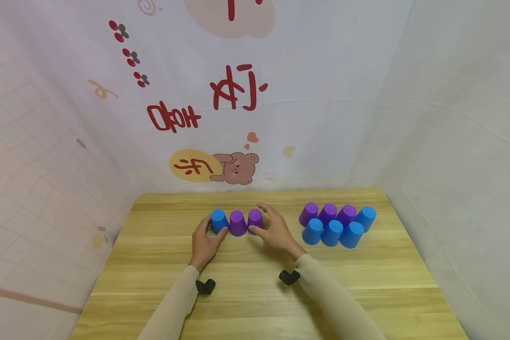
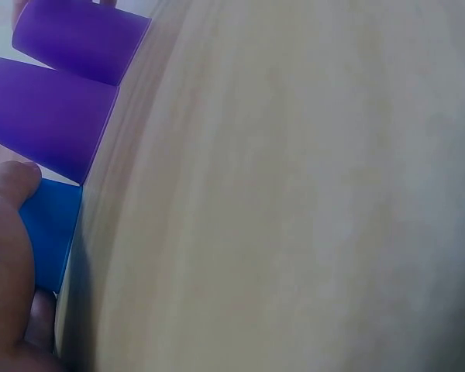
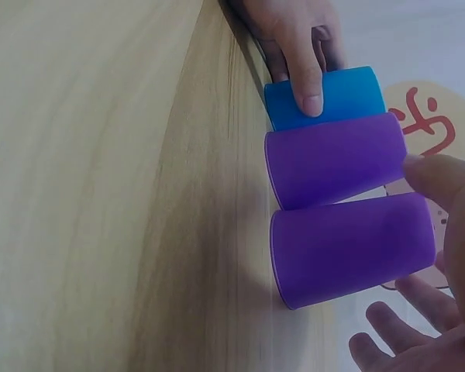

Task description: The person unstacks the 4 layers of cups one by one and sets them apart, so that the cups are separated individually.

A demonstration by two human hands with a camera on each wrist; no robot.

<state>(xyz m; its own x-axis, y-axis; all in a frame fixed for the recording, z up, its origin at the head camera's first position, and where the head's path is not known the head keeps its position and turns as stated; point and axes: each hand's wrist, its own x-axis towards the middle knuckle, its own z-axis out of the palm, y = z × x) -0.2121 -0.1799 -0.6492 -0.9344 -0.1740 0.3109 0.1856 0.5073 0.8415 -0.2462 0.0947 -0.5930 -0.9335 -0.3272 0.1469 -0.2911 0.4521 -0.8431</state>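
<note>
Three upside-down cups stand side by side on the wooden table: a blue cup [image 1: 219,220] at the left, a purple cup [image 1: 238,224] in the middle and another purple cup [image 1: 256,217] at the right. My left hand [image 1: 206,246] holds the blue cup, thumb on its near side and fingers round its outer side. Around the right purple cup my right hand [image 1: 277,235] is spread, thumb on the near side. In the right wrist view the fingers of that hand [image 3: 461,263] are loosely extended beside the cup, and its thumb overlaps the middle cup's top edge.
To the right, several upside-down cups stand in two rows: purple cups [image 1: 329,213] with a blue cup [image 1: 367,218] behind, blue cups [image 1: 332,233] in front. A white printed cloth [image 1: 323,118] hangs along the table's back edge, with more cloth [image 1: 459,141] at the right.
</note>
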